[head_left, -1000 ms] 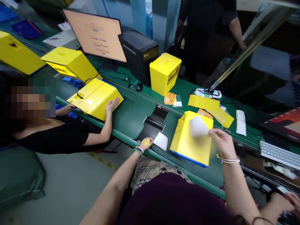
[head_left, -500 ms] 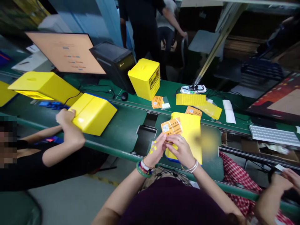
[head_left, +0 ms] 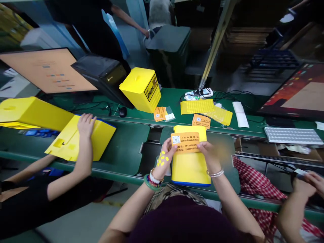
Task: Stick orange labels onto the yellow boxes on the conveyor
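Both of my hands pinch an orange label [head_left: 185, 142] with a QR code and printed numbers, held flat over the upper face of a yellow box [head_left: 190, 164] lying on the green bench [head_left: 131, 135]. My left hand [head_left: 165, 157] grips the label's left edge; several small yellow dot stickers sit on the back of that hand. My right hand [head_left: 209, 155] grips the label's right edge. Both wrists wear bracelets.
A co-worker's hands [head_left: 85, 125] press on another yellow box [head_left: 76, 141] at the left. An upright yellow box [head_left: 141, 88], orange labels [head_left: 201, 120], yellow sticker sheets [head_left: 197, 106], white paper strips [head_left: 240, 114], a keyboard [head_left: 292, 135], monitors and a black computer case [head_left: 101, 76] stand beyond. Another person's hands [head_left: 303, 184] show at the right.
A second ago my right hand held a white sheet over the box. Now both hands hold the orange label, which has moved down onto the box's upper face. The view swung right.
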The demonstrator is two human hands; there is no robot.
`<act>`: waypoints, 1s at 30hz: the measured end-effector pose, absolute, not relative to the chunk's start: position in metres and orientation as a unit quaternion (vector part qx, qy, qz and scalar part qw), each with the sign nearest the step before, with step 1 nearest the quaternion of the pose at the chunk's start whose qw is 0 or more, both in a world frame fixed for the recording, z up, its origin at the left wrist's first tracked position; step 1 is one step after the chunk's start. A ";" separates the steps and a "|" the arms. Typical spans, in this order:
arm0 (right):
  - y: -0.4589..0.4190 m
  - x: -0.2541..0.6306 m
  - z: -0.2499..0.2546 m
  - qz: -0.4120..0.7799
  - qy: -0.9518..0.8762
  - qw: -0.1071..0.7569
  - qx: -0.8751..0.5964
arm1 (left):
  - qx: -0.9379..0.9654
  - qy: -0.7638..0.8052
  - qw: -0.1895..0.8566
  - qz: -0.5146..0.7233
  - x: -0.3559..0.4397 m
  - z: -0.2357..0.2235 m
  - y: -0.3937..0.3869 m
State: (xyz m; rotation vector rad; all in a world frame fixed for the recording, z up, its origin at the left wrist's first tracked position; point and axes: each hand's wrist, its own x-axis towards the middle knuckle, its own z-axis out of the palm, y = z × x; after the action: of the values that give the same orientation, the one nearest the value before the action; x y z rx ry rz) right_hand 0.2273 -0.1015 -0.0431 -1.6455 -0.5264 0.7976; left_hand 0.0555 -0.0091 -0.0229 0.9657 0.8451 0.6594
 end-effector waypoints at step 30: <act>-0.097 0.273 -0.100 0.227 -0.247 0.507 -0.794 | 0.723 0.461 0.452 0.245 0.100 -0.080 0.034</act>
State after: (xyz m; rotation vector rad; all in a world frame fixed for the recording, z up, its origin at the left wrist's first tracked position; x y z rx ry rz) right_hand 0.2732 -0.0975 -0.0997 -1.9144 -0.5952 0.5470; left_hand 0.1005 0.0342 -0.0803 1.7858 1.1392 0.6041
